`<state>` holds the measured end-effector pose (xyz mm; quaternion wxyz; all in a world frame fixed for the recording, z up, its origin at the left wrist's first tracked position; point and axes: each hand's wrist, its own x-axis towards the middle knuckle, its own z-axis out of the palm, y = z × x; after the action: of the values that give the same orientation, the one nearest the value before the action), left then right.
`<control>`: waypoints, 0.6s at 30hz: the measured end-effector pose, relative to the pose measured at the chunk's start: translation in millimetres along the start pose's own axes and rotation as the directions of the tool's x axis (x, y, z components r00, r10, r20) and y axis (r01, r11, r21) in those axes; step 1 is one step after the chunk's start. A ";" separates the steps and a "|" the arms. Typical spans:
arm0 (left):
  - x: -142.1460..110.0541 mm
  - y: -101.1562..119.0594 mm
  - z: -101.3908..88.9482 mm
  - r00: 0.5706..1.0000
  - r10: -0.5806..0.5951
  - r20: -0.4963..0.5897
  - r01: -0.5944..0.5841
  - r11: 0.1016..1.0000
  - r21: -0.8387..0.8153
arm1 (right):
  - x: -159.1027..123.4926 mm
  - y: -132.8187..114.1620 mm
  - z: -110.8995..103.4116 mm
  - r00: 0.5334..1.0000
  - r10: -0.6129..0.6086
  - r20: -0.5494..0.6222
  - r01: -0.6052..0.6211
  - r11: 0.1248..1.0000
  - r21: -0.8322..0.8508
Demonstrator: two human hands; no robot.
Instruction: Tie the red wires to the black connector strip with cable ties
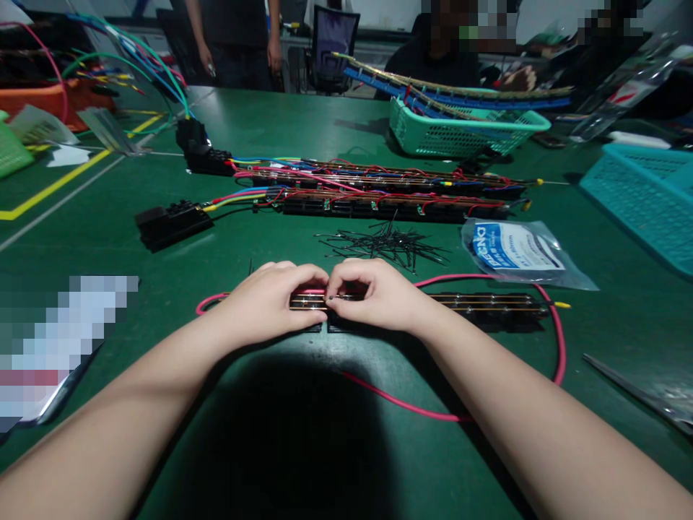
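Note:
A long black terminal strip (487, 305) with brass rails lies across the green table (303, 426) in front of me. A pink wire (557, 339) runs along it and loops back toward me. My left hand (271, 302) and my right hand (373, 295) rest on the strip's left part, fingertips curled and pinched together at one spot where the pink wire meets the strip. Whatever small thing sits between the fingertips is too small to name. A loose pile of thin black cable ties (387, 244) lies just beyond my hands.
Two wired strips (379, 193) with black connector blocks (172, 222) lie further back. A plastic bag with a blue label (514, 249) sits at right. Teal baskets (460, 130) (644, 195) stand at the back and right. People stand and sit beyond the table. A blurred flat object (59, 339) lies at left.

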<state>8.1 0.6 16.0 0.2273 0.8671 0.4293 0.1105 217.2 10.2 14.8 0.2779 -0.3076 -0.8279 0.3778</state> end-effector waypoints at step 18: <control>-0.5 2.3 2.7 0.998 0.008 -0.070 -0.014 0.996 -0.084 | 0.6 -0.3 1.1 0.988 0.153 0.000 -0.152 0.980 0.125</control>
<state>10.4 -1.7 14.8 0.2482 0.8548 0.4269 0.1598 216.0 10.0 14.6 0.2711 -0.3540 -0.7753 0.4474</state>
